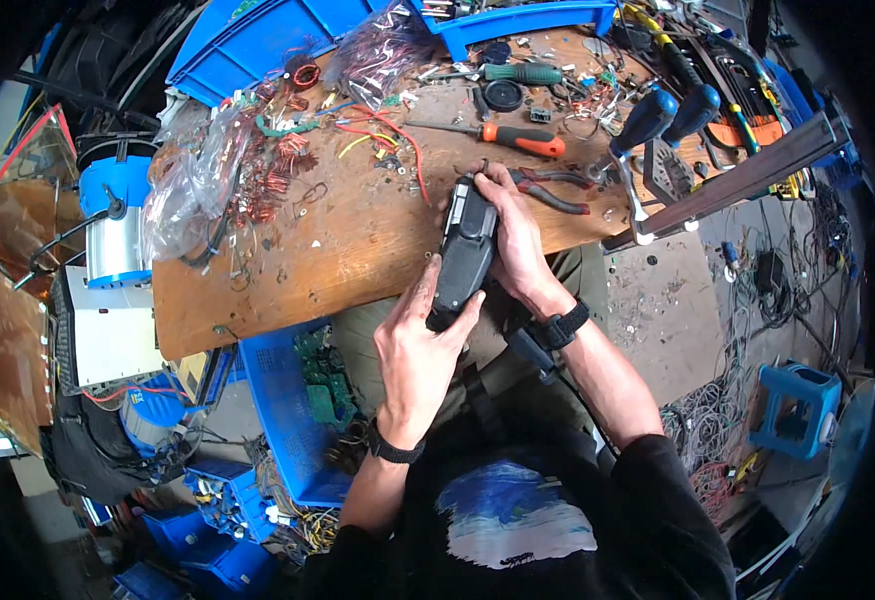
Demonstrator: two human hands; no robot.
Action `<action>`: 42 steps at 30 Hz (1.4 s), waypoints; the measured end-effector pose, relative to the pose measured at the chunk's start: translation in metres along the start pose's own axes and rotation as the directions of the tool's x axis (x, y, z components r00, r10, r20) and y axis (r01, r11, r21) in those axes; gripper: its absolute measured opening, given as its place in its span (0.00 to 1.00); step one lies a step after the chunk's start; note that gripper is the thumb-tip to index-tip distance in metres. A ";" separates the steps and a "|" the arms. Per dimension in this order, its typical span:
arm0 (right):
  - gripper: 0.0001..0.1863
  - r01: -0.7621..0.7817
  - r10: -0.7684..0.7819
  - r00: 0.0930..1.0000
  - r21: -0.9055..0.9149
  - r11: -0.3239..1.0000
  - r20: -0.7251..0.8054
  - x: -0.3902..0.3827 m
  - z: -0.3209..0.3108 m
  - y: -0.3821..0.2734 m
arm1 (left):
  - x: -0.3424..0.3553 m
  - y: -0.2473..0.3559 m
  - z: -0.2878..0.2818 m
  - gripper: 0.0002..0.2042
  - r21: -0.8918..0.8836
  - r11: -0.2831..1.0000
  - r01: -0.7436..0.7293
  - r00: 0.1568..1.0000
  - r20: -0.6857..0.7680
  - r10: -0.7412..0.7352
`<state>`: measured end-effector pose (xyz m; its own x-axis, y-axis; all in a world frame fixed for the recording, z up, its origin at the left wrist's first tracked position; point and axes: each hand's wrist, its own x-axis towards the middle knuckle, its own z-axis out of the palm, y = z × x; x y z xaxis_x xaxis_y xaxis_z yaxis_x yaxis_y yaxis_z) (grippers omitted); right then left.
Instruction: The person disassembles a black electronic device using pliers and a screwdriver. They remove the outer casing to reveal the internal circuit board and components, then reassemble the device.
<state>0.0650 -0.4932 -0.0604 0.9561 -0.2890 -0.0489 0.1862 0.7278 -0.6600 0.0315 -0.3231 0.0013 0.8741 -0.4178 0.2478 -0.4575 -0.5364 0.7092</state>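
Above my lap, at the table's front edge, I hold a black boxy electronic device (470, 245) with a silver-grey strip along its left side. My left hand (418, 345) grips its lower end, thumb on the right edge and fingers on the left. Around the upper right side closes my right hand (520, 235), its thumb near the top end. What kind of device it is I cannot make out. Just right of it lie pliers (558, 190) with dark and red handles. An orange-and-black screwdriver (523, 138) rests farther back on the wooden table (358, 265).
A green-handled screwdriver (523, 74) lies farther back among wire scraps. Blue-handled tools (648, 120) stand by a metal bar (748, 175) at right. Plastic bags (188, 200) and copper coils (268, 185) cover the left. A blue crate (283, 440) with circuit boards sits below.
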 end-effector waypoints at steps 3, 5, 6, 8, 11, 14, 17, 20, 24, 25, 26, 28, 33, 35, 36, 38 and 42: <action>0.13 0.016 -0.016 1.000 0.021 1.000 -0.001 0.002 -0.001 0.003 | 0.007 0.003 0.005 0.28 0.046 0.999 0.018 1.000 0.002 -0.018; 0.13 0.002 -0.002 1.000 0.058 0.998 0.001 0.002 0.000 0.003 | 0.010 -0.003 0.015 0.28 0.019 0.999 -0.033 0.999 -0.032 0.033; 0.13 -0.006 0.006 1.000 0.075 0.997 0.004 0.001 0.000 0.002 | 0.012 -0.006 0.019 0.27 0.007 0.998 -0.057 0.997 -0.051 0.058; 0.13 -0.023 0.022 1.000 0.122 0.992 0.006 0.000 -0.002 0.002 | 0.017 -0.005 0.020 0.27 0.014 0.998 -0.059 0.997 -0.040 0.060; 0.13 -0.041 0.041 0.999 0.154 0.987 -0.001 0.000 -0.004 0.002 | 0.018 0.001 0.017 0.27 0.008 0.999 0.049 0.999 0.003 -0.049; 0.13 -0.040 0.039 0.999 0.168 0.985 0.006 -0.001 -0.003 0.002 | 0.016 -0.003 0.019 0.27 -0.102 0.990 0.098 0.995 -0.020 -0.101; 0.17 -0.047 0.049 0.999 0.236 0.971 -0.004 -0.002 0.001 -0.004 | 0.019 -0.003 0.021 0.27 -0.073 0.994 0.085 0.996 -0.022 -0.086; 0.15 -0.067 0.058 0.998 0.284 0.957 0.038 -0.002 -0.002 -0.007 | 0.022 -0.006 0.024 0.26 -0.003 0.999 0.042 0.999 -0.018 -0.042; 0.13 -0.069 0.057 0.997 0.338 0.939 0.045 -0.002 -0.001 -0.008 | 0.026 0.007 0.021 0.26 -0.004 0.992 0.130 0.990 0.061 -0.129; 0.13 -0.063 0.054 0.998 0.329 0.942 0.038 -0.002 -0.001 -0.007 | 0.026 -0.001 0.024 0.26 -0.053 0.990 0.132 0.990 0.055 -0.129; 0.12 -0.057 0.050 0.998 0.323 0.945 0.029 -0.001 -0.003 -0.006 | 0.026 -0.004 0.026 0.25 -0.100 0.986 0.134 0.990 0.051 -0.130; 0.09 -0.046 0.039 0.999 0.312 0.949 0.026 0.002 -0.008 0.000 | 0.028 -0.001 0.027 0.25 -0.043 0.993 0.114 0.992 0.053 -0.112; 0.09 -0.060 0.063 0.998 0.321 0.945 0.001 0.001 -0.004 -0.001 | 0.023 -0.008 0.025 0.26 -0.063 0.995 0.076 0.994 0.083 -0.071; 0.10 -0.066 0.071 0.997 0.287 0.956 -0.007 -0.001 -0.002 -0.002 | 0.020 -0.009 0.022 0.26 -0.079 0.991 0.109 0.986 0.132 -0.098; 0.10 -0.067 0.073 0.997 0.281 0.957 -0.011 -0.001 -0.002 -0.002 | 0.021 -0.006 0.018 0.26 -0.045 0.988 0.148 0.976 0.168 -0.138; 0.10 -0.072 0.078 0.997 0.270 0.960 -0.013 0.000 -0.001 -0.003 | 0.024 0.005 0.011 0.26 -0.005 0.977 0.212 0.951 0.231 -0.205; 0.09 -0.106 0.117 0.993 0.267 0.958 -0.024 -0.001 0.007 -0.012 | 0.028 0.007 0.004 0.25 -0.224 0.920 0.321 0.929 0.264 -0.260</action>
<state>0.0634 -0.4968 -0.0471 0.9655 -0.2169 -0.1441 0.1371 0.8939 -0.4268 0.0526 -0.3416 0.0102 0.8876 -0.4423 -0.1288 -0.1034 -0.4638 0.8799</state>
